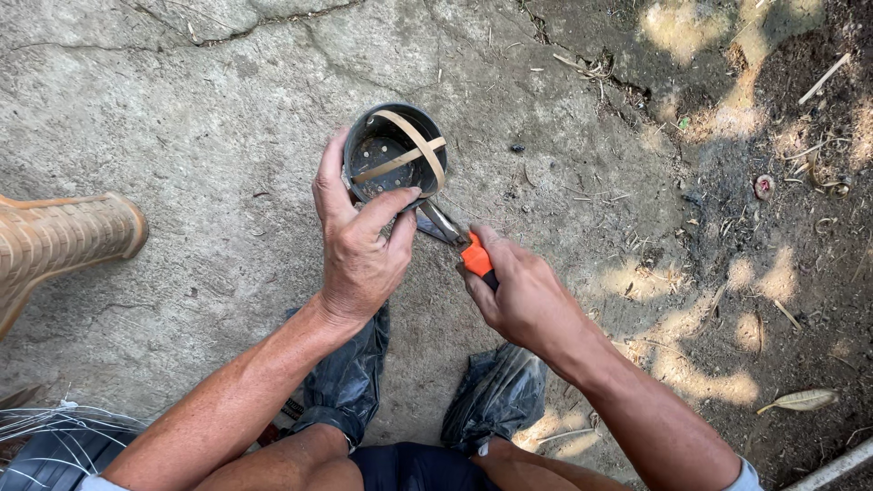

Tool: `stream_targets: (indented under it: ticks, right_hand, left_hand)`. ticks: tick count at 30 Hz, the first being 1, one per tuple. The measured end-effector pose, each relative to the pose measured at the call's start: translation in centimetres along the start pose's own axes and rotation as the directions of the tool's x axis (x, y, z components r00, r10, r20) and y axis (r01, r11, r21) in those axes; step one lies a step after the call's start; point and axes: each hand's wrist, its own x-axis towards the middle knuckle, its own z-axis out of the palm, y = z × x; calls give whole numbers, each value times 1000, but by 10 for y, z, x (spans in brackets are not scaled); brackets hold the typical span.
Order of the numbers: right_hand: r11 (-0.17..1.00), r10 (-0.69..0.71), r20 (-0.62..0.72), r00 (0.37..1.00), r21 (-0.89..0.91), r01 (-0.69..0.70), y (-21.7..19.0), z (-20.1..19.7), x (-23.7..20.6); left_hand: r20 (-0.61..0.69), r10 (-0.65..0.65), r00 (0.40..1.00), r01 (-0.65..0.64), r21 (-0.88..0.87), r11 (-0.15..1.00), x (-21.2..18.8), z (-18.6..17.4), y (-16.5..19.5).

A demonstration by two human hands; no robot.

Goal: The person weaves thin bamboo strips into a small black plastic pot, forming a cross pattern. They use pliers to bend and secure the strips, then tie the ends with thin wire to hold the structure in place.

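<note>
My left hand (359, 245) grips a small black plastic pot (393, 153) by its rim, thumb on the left side and fingers on the near edge. The pot's open mouth faces up, and thin tan strips (416, 145) cross over it. In my right hand (520, 293) I hold orange-handled pliers (459, 244), whose metal jaws reach the pot's near right edge. Both hands hover above the cracked concrete ground (182, 109).
A woven tan basket (59, 241) lies at the left edge. My feet, wrapped in dark plastic (496, 391), rest below my hands. Bare soil with twigs and dry leaves (773, 182) covers the right side. A coil of wire on a dark object (55, 436) sits bottom left.
</note>
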Motion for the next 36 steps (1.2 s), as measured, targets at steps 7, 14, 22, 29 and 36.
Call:
stream_targets:
  ticks: [7,14,22,29,36]
  right_hand:
    - [606,147,433,889,671,-427,14,2,-7]
    - [-46,-105,446,889,891,-452,26,16,-35]
    - [-310,-250,381,890,839,-447,19,25,-58]
    - [-122,-244,473,847,851,-511,29,43,-52]
    - [187,-166,492,855,867,-462,27,42,-33]
  left_hand:
    - [17,43,999,-42,-70,997,-4,1,-6]
    - [38,108,993,-97,-221,971,-10,6,-7]
    - [17,163,986,-147,-354,923,-15,7,-4]
    - [18,133,991,-121,-309,943,-16,7,-6]
    - [70,109,992,-92,-209,974,-15,2,-9]
